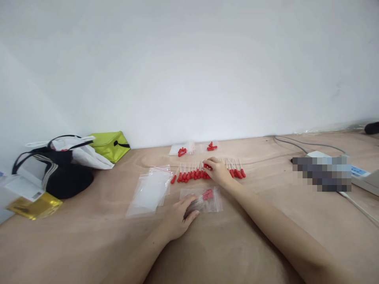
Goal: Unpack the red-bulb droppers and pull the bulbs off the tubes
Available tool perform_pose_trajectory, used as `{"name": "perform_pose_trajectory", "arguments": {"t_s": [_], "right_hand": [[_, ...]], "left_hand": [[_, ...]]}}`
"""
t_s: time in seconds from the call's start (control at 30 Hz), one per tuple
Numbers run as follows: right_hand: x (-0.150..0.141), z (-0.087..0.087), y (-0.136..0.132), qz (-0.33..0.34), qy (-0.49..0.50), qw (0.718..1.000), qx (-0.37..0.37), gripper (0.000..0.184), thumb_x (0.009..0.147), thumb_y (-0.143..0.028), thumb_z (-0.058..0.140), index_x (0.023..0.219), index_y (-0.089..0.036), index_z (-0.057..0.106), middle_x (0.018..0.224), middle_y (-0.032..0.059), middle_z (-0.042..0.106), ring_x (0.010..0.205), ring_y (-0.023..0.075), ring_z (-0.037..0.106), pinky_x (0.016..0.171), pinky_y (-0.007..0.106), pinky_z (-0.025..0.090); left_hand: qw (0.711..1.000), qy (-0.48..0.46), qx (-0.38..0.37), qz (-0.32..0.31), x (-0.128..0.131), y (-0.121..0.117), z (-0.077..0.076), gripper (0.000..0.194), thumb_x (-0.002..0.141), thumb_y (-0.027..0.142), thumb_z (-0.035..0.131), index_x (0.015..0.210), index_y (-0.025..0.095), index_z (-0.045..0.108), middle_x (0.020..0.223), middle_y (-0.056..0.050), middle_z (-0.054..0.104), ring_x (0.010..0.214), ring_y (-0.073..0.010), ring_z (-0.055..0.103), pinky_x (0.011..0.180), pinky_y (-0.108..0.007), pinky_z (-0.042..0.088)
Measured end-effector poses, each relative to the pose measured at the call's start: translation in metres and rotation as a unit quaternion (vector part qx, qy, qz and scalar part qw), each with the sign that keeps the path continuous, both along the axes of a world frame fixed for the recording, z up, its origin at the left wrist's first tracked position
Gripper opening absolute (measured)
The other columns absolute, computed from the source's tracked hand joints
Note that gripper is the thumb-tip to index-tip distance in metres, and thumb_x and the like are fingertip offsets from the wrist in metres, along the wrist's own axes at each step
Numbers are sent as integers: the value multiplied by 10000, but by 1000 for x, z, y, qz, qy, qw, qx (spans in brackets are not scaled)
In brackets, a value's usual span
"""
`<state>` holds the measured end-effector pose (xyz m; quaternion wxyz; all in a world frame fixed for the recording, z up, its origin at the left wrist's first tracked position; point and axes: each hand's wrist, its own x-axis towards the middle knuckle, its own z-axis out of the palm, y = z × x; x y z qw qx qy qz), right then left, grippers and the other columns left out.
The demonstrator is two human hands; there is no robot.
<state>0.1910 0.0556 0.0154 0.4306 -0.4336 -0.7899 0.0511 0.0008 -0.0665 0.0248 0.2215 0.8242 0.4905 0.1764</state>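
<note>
My left hand [184, 217] is closed round the clear stems of several droppers [208, 194]. Their red bulbs point right, over a clear zip bag [218, 205] on the table; whether they lie inside it I cannot tell. Farther back, a row of droppers [192, 174] lies side by side, red bulbs toward me and clear stems toward the wall. My right hand [217, 171] is at this row, thumb and fingers pinched on a dropper [208, 166] by its red bulb. The fingers hide part of it and some of the row.
Flat zip bags [149, 191] lie left of the row. Behind it are two bags with red-bulbed droppers [182, 151], [212, 146]. A black bag [69, 179], lime-green bag [108, 145] and gold packet [38, 205] stand left. At right are a power strip [359, 173] and cables.
</note>
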Motion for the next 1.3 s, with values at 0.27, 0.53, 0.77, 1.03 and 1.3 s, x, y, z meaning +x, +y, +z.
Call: {"name": "perform_pose_trajectory", "arguments": {"t_s": [0.27,0.53,0.77,1.03,1.3], "right_hand": [[-1,-8,-3,27,-61,998,-22,302,678,-281,672,957,-171,637,892,72,578,777,162,566,701,261,449],[0,-2,-10,0,-169,985,16,346,731,-473,572,950,-216,646,885,74,595,809,189,525,714,305,385],[29,1,-37,-62,-74,993,71,260,831,-391,463,792,-210,646,747,41,613,750,168,500,706,313,327],[58,-19,-86,88,-13,991,-100,174,791,-320,522,748,-203,644,627,12,554,636,132,486,632,277,363],[36,-14,-89,123,-39,984,-124,312,712,-391,621,984,-237,626,807,41,579,762,159,502,689,292,387]], "left_hand": [[1000,-12,-5,-2,1,0,1,347,821,288,433,1162,224,452,1219,-36,517,1104,-188,482,942,-342,382],[1000,-16,-10,-1,0,0,0,354,822,301,438,1170,238,451,1220,-26,516,1108,-186,479,951,-346,378],[1000,1,-11,3,0,-2,4,363,824,292,438,1180,225,457,1231,-33,511,1129,-180,467,964,-338,374],[1000,20,12,-3,2,-1,4,330,866,296,354,1152,236,509,1216,-16,532,1142,-165,457,978,-351,362],[998,56,14,-35,2,-2,6,371,838,290,413,1202,246,470,1261,-31,492,1170,-183,427,984,-373,353]]}}
